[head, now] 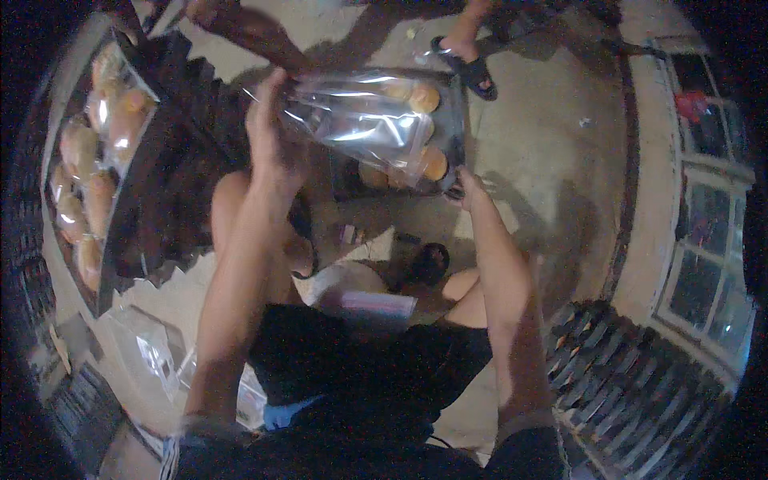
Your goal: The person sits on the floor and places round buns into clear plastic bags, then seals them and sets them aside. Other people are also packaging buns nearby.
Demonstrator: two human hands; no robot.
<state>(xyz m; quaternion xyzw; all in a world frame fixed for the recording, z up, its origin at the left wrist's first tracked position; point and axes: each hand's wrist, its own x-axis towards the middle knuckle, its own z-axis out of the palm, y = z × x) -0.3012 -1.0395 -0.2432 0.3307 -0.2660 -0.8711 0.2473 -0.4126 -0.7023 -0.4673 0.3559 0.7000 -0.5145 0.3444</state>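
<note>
A clear plastic bag stretches across the space in front of me. My left hand is at its left end and appears to grip the film there. Under and beside the bag lies a dark tray with round golden buns, among them a bun at the far right and another bun nearer to me. My right hand is at the near right corner, beside that nearer bun. Its fingers are curled there, but blur hides whether they hold the bag, the tray or a bun.
To the left, bagged bread rolls fill a tray atop a dark stack of trays. Loose clear plastic lies lower left. A dark ribbed stack stands lower right, below windows. Another person's sandalled foot is beyond the tray.
</note>
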